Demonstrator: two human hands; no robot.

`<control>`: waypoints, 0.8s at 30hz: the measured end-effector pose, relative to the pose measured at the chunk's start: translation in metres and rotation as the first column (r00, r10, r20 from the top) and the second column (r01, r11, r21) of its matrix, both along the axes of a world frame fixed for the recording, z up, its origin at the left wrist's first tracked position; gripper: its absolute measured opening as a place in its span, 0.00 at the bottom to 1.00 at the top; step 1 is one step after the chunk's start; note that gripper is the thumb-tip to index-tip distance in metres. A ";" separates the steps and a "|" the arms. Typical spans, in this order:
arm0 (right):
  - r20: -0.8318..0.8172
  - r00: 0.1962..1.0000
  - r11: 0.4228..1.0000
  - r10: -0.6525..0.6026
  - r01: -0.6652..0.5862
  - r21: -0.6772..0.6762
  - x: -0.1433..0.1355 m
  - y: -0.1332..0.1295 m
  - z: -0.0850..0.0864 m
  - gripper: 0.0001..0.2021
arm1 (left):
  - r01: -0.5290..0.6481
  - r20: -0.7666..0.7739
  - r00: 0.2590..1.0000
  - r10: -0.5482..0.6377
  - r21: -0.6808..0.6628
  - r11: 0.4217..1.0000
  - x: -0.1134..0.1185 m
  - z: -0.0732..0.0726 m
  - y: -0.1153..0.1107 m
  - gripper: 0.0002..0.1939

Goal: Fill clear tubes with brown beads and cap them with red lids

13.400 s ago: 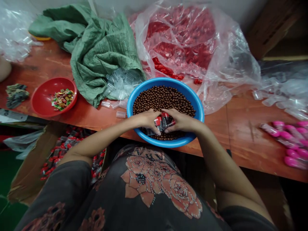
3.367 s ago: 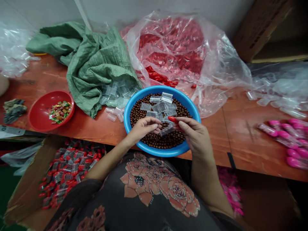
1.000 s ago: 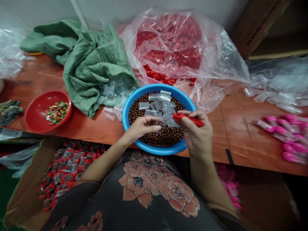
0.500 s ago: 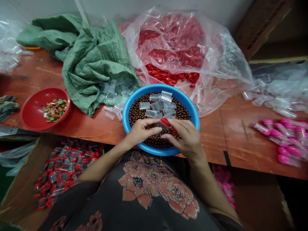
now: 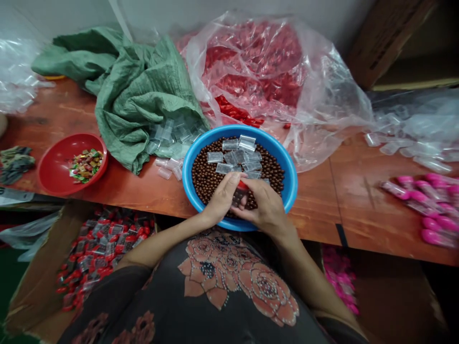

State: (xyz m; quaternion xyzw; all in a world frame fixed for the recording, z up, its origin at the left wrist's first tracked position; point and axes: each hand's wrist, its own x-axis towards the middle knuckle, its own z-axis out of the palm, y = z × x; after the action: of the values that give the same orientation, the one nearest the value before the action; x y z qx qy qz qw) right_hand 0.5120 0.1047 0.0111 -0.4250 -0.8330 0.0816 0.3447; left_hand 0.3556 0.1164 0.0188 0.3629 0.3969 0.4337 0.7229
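Observation:
Over the near side of a blue basin [image 5: 293, 179], both hands are closed around a small clear plastic container [image 5: 238, 196] with a red end. Dark brown balls show through its wall. My left hand [image 5: 221, 197] grips its left side, thumb near the red end. From the right, my right hand [image 5: 266, 203] wraps it, fingers partly hiding it. Brown chocolate-like balls [image 5: 205, 176] fill the basin. Several clear plastic tubes [image 5: 234, 156] lie on top of the balls, just beyond my fingers.
Behind the basin sits a clear bag [image 5: 322, 95] of red caps. Left are a green cloth sack [image 5: 143, 86] with clear tubes and a red bowl [image 5: 53, 167] of wrapped candies. Pink-capped tubes [image 5: 430, 200] lie right. Below left, a carton [image 5: 32, 282] holds red-capped containers.
My hands have drawn closer together and the left wrist has turned. The container has tipped more upright, and brown balls now show inside it. The view has shifted slightly.

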 end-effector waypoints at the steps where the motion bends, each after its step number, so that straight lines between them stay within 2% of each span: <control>1: 0.014 1.000 0.994 0.015 -0.014 -0.104 0.006 0.000 0.001 0.39 | -0.028 -0.009 1.000 0.028 0.008 1.000 -0.003 0.002 0.002 0.24; 2: 0.045 0.999 0.977 0.021 -0.011 -0.212 0.012 0.001 0.001 0.38 | -0.058 -0.010 0.998 0.058 0.011 0.998 -0.006 0.004 0.004 0.23; 4: 0.181 0.983 0.924 0.029 0.042 -0.379 0.023 0.004 0.000 0.29 | -0.091 0.010 0.996 0.091 0.001 0.996 -0.014 0.007 0.009 0.23; 6: 0.365 0.925 0.880 0.101 0.088 -0.467 0.027 0.008 -0.001 0.15 | -0.066 0.051 0.996 0.067 -0.014 0.998 -0.021 0.008 0.012 0.24; 7: 0.444 0.884 0.864 0.149 0.102 -0.493 0.026 0.009 -0.002 0.13 | -0.039 0.069 0.997 0.040 -0.014 0.999 -0.023 0.007 0.013 0.25; 9: 0.543 0.809 0.839 0.223 0.124 -0.529 0.020 0.013 -0.001 0.14 | 0.013 0.089 0.996 -0.014 0.008 1.000 -0.026 0.006 0.014 0.27; 11: 0.587 0.768 0.821 0.256 0.148 -0.551 0.013 0.016 0.000 0.15 | 0.046 0.089 0.995 -0.049 0.035 0.998 -0.026 0.005 0.012 0.28; 14: 0.575 0.781 0.821 0.244 0.150 -0.551 0.012 0.020 0.001 0.14 | 0.072 0.056 0.996 -0.075 0.057 0.996 -0.027 0.004 0.009 0.29; 16: 0.446 0.881 0.841 0.161 0.114 -0.529 0.016 0.020 0.002 0.11 | 0.082 0.022 0.996 -0.084 0.067 0.994 -0.027 0.003 0.007 0.31; 18: 0.148 0.988 0.883 -0.050 0.113 -0.455 0.016 0.017 0.005 0.08 | 0.097 -0.023 0.995 -0.095 0.086 0.992 -0.027 0.003 0.004 0.31; 19: -0.044 0.984 0.901 -0.172 0.139 -0.411 0.014 0.015 0.008 0.07 | 0.108 -0.049 0.993 -0.103 0.098 0.989 -0.027 0.003 0.003 0.31; 21: -0.373 0.867 0.911 -0.329 0.188 -0.366 0.004 0.009 0.015 0.06 | 0.135 -0.102 0.987 -0.123 0.114 0.984 -0.025 0.003 0.001 0.31; 22: -0.466 0.813 0.913 -0.348 0.181 -0.367 -0.002 0.006 0.019 0.06 | 0.148 -0.124 0.983 -0.133 0.118 0.982 -0.023 0.003 -0.001 0.31; 24: -0.518 0.801 0.925 -0.300 0.112 -0.362 -0.014 0.002 0.025 0.05 | 0.169 -0.163 0.975 -0.150 0.115 0.979 -0.020 0.002 -0.003 0.32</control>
State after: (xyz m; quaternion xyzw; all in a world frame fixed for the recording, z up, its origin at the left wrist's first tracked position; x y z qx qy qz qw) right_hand 0.4985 0.1065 0.0358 -0.5199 -0.6177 0.2965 0.5102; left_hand 0.3352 0.1134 0.0213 0.4715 0.3922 0.3696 0.6981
